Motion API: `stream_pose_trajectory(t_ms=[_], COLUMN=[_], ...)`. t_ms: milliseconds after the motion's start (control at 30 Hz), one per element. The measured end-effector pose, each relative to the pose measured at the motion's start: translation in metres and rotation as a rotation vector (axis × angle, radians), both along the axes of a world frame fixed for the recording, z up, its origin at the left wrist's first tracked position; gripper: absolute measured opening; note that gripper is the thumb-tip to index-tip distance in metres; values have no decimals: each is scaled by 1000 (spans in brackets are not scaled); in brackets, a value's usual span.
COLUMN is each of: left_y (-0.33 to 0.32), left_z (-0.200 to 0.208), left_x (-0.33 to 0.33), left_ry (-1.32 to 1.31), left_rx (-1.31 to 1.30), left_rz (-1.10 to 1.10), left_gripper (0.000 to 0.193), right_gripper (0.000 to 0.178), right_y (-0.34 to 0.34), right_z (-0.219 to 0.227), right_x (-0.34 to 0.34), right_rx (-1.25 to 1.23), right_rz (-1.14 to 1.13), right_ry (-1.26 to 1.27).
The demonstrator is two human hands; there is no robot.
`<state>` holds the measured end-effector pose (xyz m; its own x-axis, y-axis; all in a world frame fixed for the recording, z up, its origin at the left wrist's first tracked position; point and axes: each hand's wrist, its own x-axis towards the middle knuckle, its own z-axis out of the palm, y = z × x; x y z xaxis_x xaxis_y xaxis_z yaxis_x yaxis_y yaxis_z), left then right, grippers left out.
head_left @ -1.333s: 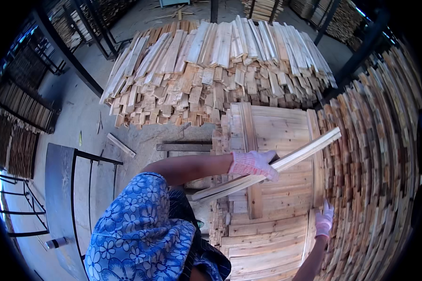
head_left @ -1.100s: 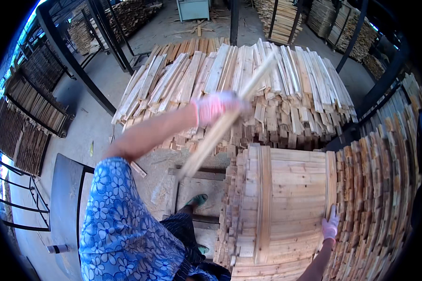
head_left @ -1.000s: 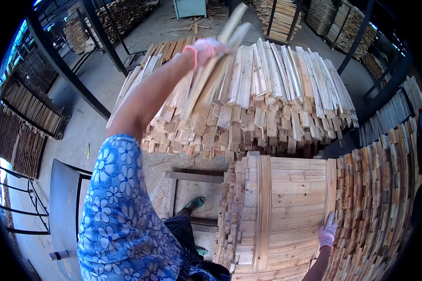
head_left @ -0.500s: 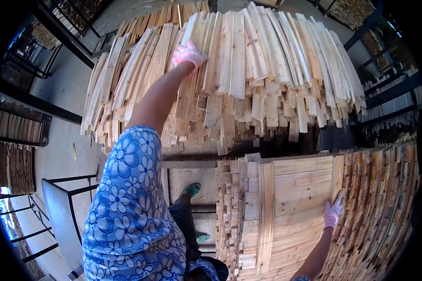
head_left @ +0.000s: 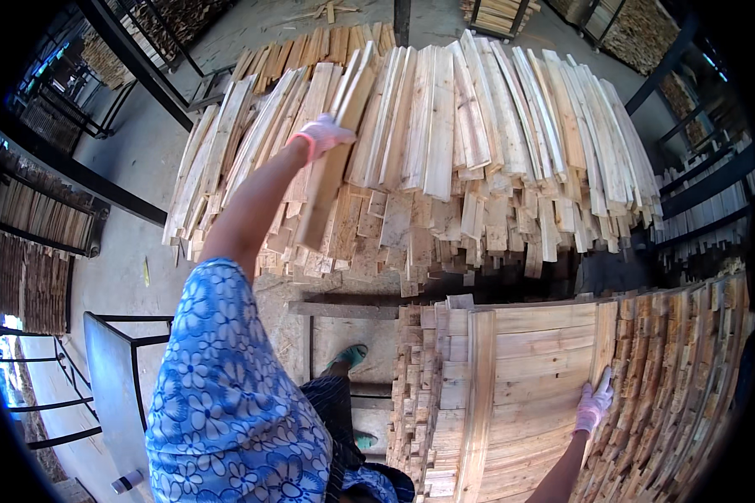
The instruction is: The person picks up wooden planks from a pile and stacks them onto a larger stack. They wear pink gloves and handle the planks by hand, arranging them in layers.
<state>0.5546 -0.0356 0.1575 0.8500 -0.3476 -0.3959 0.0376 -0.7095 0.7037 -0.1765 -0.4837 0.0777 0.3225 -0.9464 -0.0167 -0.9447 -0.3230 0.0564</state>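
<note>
In a pale pink glove, my left hand [head_left: 323, 137] grips a long wooden board [head_left: 330, 180]. The board is tilted, its near end raised over the front of a wide pile of wooden boards [head_left: 439, 117]. At the lower right, my gloved right hand [head_left: 594, 408] lies with fingers stretched out on a narrow wooden strip [head_left: 603, 339]. That strip runs along the right side of a stack topped by flat boards laid side by side [head_left: 528, 369]. Another strip [head_left: 476, 394] lies across the same boards, farther left. The underside of my right hand is hidden.
Closely packed board ends [head_left: 679, 377] stand right of my right hand. A dark metal post [head_left: 134, 63] and a crossbar [head_left: 84, 172] are at the left. Below them stands a metal-framed panel [head_left: 116, 377]. More stacked wood [head_left: 38, 205] lines the far left.
My left hand has come nearer and slightly left, lifting the board off the pile. My right hand stays on the strip. The view has shifted a little.
</note>
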Motion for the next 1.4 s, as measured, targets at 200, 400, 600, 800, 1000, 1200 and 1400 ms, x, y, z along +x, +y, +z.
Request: stream_pose_trajectory(t_ms=[200, 400, 600, 800, 1000, 1200, 1400], left_y=[105, 73, 119, 55, 10, 31, 31], left_z=[-30, -29, 22, 105, 39, 24, 8], left_x=[-61, -90, -111, -298, -568, -728, -812], left_ry=[156, -182, -882, 115, 726, 847, 941], left_rx=[-550, 188, 701, -493, -997, -913, -498], left_rz=[74, 105, -207, -100, -250, -809, -1317], left_gripper=[90, 68, 45, 60, 69, 73, 81], right_gripper=[82, 50, 44, 71, 122, 129, 120], right_y=[8, 132, 328, 435, 466, 495, 534], right_z=[28, 67, 84, 52, 108, 94, 94], right_x=[27, 133, 146, 89, 35, -148, -263], right_rx=[48, -78, 178, 1111, 691, 641, 520], right_rz=[-19, 704, 997, 175, 139, -24, -243], right_ry=[151, -132, -509, -1265, -1173, -1467, -1686])
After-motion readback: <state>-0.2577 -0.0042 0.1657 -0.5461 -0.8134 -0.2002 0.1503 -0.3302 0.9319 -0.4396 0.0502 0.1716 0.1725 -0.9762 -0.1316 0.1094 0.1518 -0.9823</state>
